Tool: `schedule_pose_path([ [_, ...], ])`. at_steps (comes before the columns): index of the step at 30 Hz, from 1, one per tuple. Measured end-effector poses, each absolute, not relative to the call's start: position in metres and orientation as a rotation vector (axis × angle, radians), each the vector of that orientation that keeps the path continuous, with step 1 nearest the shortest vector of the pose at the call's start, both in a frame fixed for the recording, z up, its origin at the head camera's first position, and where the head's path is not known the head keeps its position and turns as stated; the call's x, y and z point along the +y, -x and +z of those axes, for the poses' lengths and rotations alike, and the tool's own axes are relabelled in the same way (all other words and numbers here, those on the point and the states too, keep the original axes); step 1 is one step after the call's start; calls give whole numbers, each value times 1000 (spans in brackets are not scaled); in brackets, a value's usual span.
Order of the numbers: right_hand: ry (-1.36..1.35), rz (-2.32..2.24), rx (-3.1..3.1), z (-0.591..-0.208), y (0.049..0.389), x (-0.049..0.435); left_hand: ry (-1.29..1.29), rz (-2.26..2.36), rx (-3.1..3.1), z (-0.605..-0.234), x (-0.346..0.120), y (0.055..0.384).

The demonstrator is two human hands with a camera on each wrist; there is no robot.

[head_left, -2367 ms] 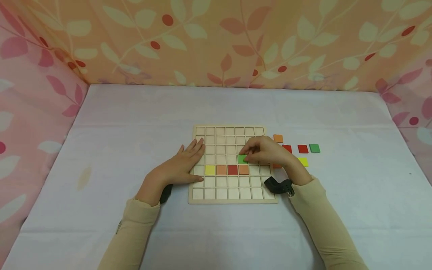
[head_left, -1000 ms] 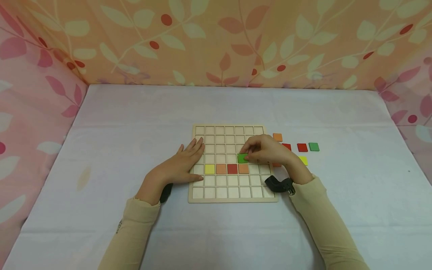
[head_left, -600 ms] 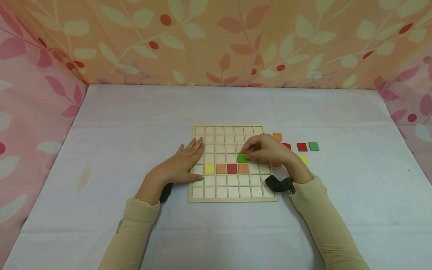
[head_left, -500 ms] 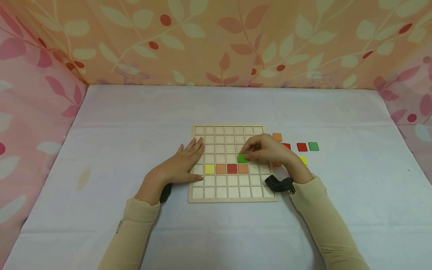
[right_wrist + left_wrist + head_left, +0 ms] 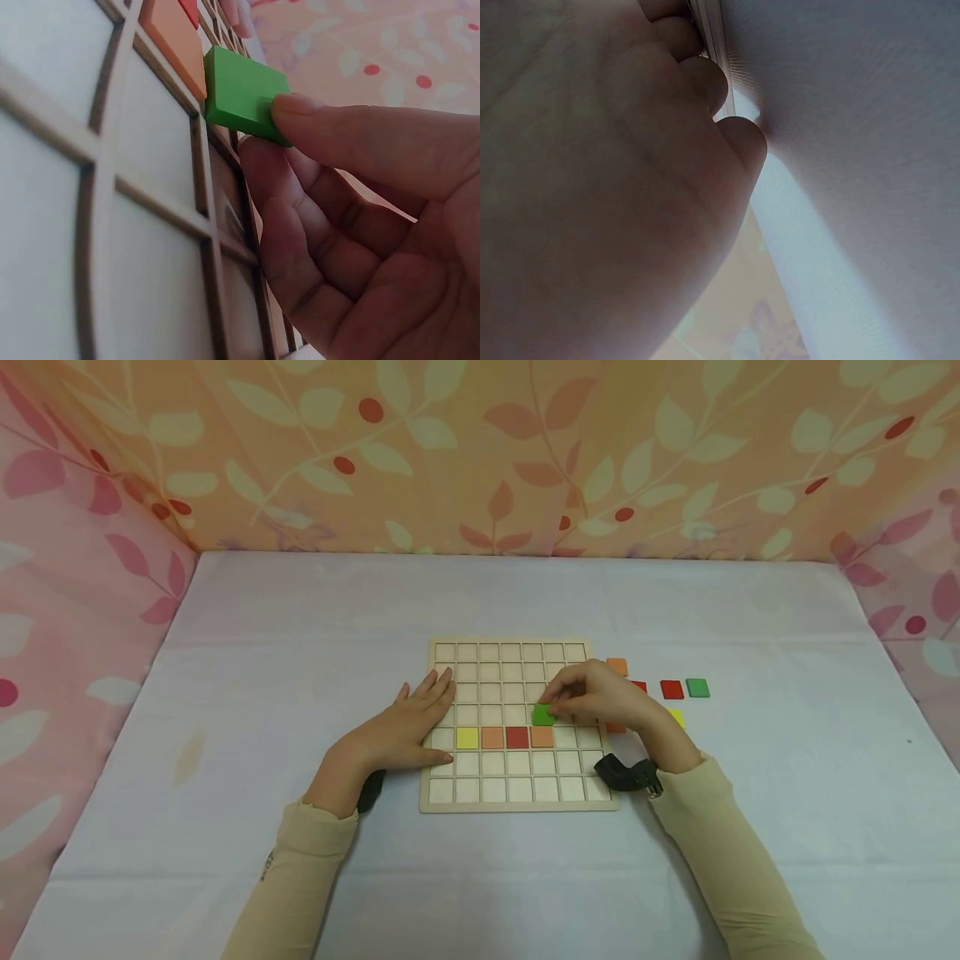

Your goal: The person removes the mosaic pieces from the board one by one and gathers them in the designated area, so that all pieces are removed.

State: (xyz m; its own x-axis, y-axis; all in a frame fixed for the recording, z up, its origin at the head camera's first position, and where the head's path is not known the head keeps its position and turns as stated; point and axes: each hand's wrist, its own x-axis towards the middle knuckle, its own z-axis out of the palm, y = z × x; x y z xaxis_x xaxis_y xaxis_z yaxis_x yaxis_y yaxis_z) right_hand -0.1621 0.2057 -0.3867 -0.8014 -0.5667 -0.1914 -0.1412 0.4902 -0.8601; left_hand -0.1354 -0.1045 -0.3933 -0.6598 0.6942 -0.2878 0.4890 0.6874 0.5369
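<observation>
A green square tile point(image 5: 244, 86) is pinched between thumb and fingers of my right hand point(image 5: 596, 696), tilted close over the wooden grid board point(image 5: 517, 805). In the head view it sits just above the rightmost tile of a row set in the grid: a yellow tile point(image 5: 467, 738), an orange tile point(image 5: 492, 738), a red tile point(image 5: 517, 737) and a second orange tile point(image 5: 542, 737). My left hand point(image 5: 397, 727) lies with fingers spread on the board's left edge. The left wrist view shows mostly the palm and curled-looking finger ends point(image 5: 705, 82), dark and close.
Right of the board lie loose tiles: an orange tile point(image 5: 617, 667), a red tile point(image 5: 672, 690), a green tile point(image 5: 698, 688) and a yellow tile point(image 5: 677, 718) partly behind the right wrist. White cloth point(image 5: 300, 610) covers the table, and a floral curtain point(image 5: 480, 460) stands behind.
My right hand, still pinching the green tile, has shifted slightly to the right, and the tile has moved with it. The left hand stays in place on the board.
</observation>
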Motion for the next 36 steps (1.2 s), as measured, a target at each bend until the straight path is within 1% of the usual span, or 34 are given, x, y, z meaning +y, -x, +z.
schedule_pose_path([
  [14,490,-1217,2376,-378,152,226,-916,577,2443,-396,-105,134],
  [28,335,-1242,2382,-373,139,253,-923,579,2440,-396,-104,134],
  [36,352,-1266,2409,-369,133,273,-931,580,2444,-395,-105,135],
])
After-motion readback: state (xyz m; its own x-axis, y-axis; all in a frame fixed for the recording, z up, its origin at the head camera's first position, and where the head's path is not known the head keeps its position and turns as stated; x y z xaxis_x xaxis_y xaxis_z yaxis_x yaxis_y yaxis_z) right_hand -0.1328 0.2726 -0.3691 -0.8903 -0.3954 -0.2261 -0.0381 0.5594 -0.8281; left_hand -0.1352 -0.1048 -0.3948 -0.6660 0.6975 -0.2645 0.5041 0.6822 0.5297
